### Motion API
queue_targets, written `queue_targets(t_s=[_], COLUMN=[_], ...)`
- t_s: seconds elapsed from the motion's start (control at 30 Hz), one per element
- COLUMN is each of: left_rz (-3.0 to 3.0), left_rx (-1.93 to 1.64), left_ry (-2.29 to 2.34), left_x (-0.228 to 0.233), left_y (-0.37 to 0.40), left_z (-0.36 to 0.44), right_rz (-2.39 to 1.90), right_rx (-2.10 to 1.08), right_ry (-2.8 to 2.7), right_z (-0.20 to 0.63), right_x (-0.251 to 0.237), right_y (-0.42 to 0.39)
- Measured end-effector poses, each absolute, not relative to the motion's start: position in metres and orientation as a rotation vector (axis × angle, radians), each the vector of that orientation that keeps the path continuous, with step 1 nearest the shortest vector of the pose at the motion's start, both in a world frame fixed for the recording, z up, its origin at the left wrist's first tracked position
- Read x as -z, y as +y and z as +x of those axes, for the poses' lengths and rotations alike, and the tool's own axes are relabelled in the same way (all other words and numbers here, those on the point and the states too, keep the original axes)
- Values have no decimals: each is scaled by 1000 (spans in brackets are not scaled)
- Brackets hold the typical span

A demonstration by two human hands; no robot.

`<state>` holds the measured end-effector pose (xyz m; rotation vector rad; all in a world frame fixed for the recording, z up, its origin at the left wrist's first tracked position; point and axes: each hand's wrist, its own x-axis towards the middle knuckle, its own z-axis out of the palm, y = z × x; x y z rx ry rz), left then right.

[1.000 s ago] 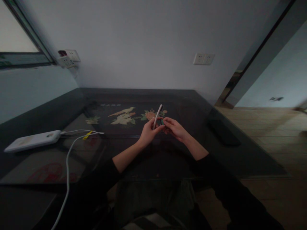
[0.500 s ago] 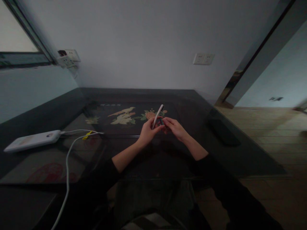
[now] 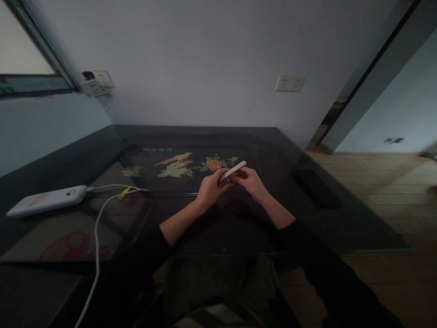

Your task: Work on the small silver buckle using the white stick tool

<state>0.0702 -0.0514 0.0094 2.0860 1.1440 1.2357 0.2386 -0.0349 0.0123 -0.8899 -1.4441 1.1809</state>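
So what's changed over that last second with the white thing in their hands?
The slim white object has tipped over: it stood almost upright between the hands, and now lies nearly flat, its far end pointing right. The left hand still grips it; the right hand has closed in against it, hiding the small dark piece it pinched. The white power bank, its cable and the table are unchanged.

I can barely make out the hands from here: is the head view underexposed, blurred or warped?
Head view: dim and underexposed; the left hand and right hand holding the slim white object stay readable, sleeves lost in shadow; wide-angle bending at the edges; glossy dark table shows faint reflections, no harsh glare.
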Motion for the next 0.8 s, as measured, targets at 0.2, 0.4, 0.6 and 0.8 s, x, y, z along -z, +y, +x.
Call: queue_targets(t_s=[0.2,0.4,0.6,0.8], left_rz=[2141,2102,1999,1814], left_rx=[-1200,-1216,-1234,-1331], left_ry=[1189,1195,1144,1149], left_x=[-7,-10,-14,-14], left_y=[-51,-51,-52,-52], left_z=[70,71,72,74], right_rz=[-903,-918,-901,-819], right_rx=[-1187,-1176,-1330,-1470], right_ry=[-1429,-1432,-1356,-1179], right_z=[238,239,241,245], right_x=[-9,-9,-13,-16], right_y=[-33,-34,-35,-33])
